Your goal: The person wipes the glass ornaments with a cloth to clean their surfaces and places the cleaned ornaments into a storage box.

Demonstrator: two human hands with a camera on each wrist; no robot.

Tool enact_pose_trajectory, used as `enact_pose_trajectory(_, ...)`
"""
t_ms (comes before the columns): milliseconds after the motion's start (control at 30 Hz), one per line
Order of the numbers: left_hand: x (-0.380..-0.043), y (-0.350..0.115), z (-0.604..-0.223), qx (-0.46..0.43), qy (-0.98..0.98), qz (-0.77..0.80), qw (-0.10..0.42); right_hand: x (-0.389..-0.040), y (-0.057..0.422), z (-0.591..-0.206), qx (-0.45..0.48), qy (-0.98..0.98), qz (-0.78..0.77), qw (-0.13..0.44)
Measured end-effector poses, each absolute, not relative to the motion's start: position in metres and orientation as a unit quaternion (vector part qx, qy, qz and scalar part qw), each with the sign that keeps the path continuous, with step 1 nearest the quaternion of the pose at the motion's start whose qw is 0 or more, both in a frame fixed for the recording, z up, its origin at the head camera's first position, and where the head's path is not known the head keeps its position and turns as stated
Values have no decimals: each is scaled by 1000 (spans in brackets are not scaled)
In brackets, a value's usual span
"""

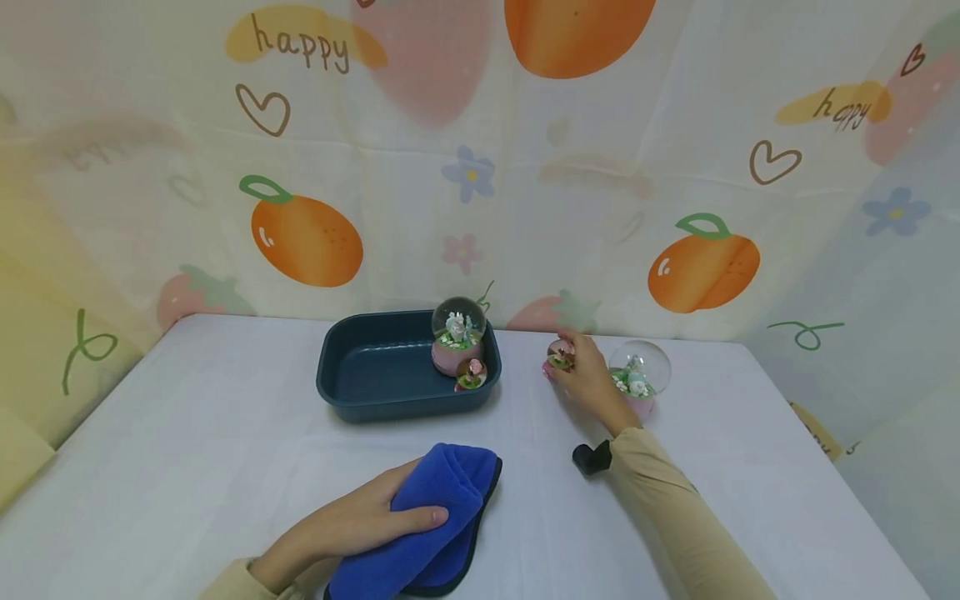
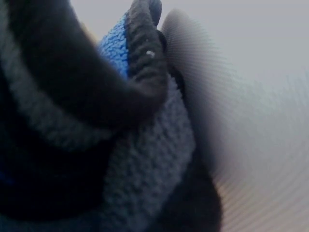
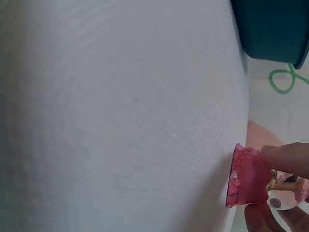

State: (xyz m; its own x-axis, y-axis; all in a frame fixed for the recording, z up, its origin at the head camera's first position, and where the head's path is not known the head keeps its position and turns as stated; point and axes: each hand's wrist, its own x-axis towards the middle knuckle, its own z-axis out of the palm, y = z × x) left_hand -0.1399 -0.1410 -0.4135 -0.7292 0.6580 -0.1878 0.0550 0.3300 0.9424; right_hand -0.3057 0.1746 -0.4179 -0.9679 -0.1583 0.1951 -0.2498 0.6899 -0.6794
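My left hand (image 1: 375, 512) grips a folded blue cloth with a dark edge (image 1: 442, 517), low over the front of the table. Dark trim and a bit of blue cloth (image 2: 115, 48) fill much of the left wrist view. Beyond the tray's right end, my right hand (image 1: 588, 379) pinches a small snow globe (image 1: 559, 357) between thumb and fingers. Its pink base (image 3: 251, 176) shows in the right wrist view, at or just above the tabletop; contact is hard to tell. A larger snow globe (image 1: 641, 371) stands right of that hand, its pink base partly hidden by the wrist.
A dark teal tray (image 1: 375, 408) sits at the back. At its right end are a large snow globe (image 1: 457, 325) and a small one (image 1: 471, 373). A black strap piece (image 1: 591, 458) sticks out by the right cuff. A fruit-printed cloth (image 1: 525, 208) hangs behind the white table.
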Motion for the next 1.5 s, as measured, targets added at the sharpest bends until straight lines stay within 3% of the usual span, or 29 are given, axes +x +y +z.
enact_pose_trajectory(533,-136,-135,-410,242,771,525,267,-299,175,-414,78,-930,359,-11)
enact_pose_trajectory(767,-135,-133,-409,238,790,513,238,-290,172,-411,109,-924,368,-3)
enact_pose_trajectory(1500,-128,-131,-400,193,786,567,150,-215,166,-411,148,-871,466,-43)
